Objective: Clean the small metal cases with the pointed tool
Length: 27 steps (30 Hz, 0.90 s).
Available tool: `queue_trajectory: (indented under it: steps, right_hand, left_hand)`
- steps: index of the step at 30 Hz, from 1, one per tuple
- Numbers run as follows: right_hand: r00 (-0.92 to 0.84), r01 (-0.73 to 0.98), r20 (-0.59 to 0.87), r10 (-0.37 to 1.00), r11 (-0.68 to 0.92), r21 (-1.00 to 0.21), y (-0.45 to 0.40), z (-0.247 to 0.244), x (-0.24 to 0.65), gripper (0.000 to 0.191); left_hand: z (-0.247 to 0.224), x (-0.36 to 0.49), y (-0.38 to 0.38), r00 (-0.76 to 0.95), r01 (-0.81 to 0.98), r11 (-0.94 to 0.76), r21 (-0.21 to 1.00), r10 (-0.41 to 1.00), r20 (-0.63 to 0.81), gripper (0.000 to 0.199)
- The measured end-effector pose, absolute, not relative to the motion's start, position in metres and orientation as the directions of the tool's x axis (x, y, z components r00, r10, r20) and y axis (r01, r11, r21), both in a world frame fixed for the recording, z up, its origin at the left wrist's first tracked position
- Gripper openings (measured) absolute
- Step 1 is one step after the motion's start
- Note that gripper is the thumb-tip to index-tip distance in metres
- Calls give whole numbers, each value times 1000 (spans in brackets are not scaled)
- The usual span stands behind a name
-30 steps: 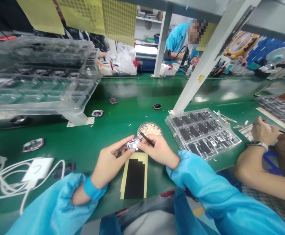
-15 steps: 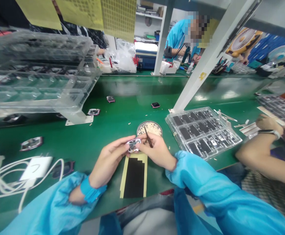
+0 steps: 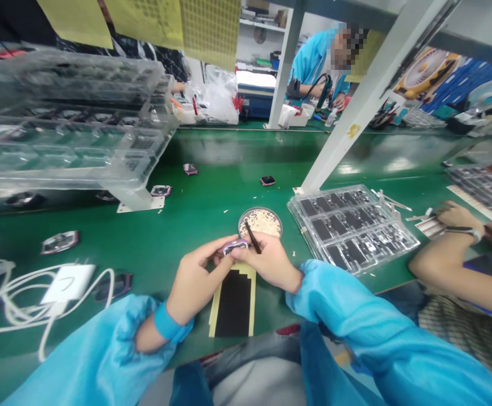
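Between the thumb and fingers of my left hand (image 3: 196,275) is a small purple-rimmed smartwatch case (image 3: 234,246), tilted so that its edge faces me. My right hand (image 3: 275,262) grips dark tweezers (image 3: 252,237), which point up and away to the left. Its thumb also touches the right side of the case. Just beyond my fingers stands a round dish (image 3: 267,217) of pale little bits. Below the hands lies a yellow-backed sheet (image 3: 252,316) with a black stepped-edge piece (image 3: 234,304) on it. My fingers hide part of the case.
Clear trays of flat dark parts (image 3: 351,225) lie to the right, near another person's forearm (image 3: 453,254). Stacked plastic trays (image 3: 77,152) stand on a shelf at left. A white charger with cable (image 3: 68,285) and several watch cases (image 3: 60,242) rest on the green bench.
The watch case has tipped from showing its open inside to showing more of its purple edge. Both hands stay close together, and the tweezers remain in my right hand.
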State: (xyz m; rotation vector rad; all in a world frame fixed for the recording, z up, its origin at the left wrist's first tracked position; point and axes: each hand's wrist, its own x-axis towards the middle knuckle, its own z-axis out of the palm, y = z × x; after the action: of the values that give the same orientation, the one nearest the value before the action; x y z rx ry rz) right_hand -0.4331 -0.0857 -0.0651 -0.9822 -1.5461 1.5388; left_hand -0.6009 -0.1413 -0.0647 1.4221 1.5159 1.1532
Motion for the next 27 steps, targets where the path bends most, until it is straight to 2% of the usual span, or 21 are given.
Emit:
queue_trajectory:
  steps: [6,12,14,17,19,23,27]
  right_hand:
    - [-385,-30,-22,923,-36,-999,-88,-66,-436,44]
    - [-387,32,16,922,31,-999,-84,-66,-438,43]
    - [-398,115,92,913,149,-982,-80,-64,-435,38]
    - [-388,197,341,856,438,-877,-75,-59,-427,24]
    - [-377,194,477,794,572,-797,-74,-57,-421,15]
    - [-426,138,603,674,707,-693,-72,-61,-416,10]
    - [-480,126,619,622,747,-652,-72,-68,-416,11]
  left_hand:
    - [-63,-592,-144,-105,344,-64,937,989,107,28]
    - [-64,-589,-145,-146,337,-66,939,982,122,26]
    - [-64,-591,-143,-129,381,-86,920,981,146,26]
    - [-63,-597,-140,-67,512,-179,840,967,248,24]
    - [-62,-600,-139,-20,584,-253,771,946,325,24]
    - [-64,-603,-139,14,633,-315,707,918,397,25]
    - [-66,-604,-139,21,654,-301,694,924,381,28]
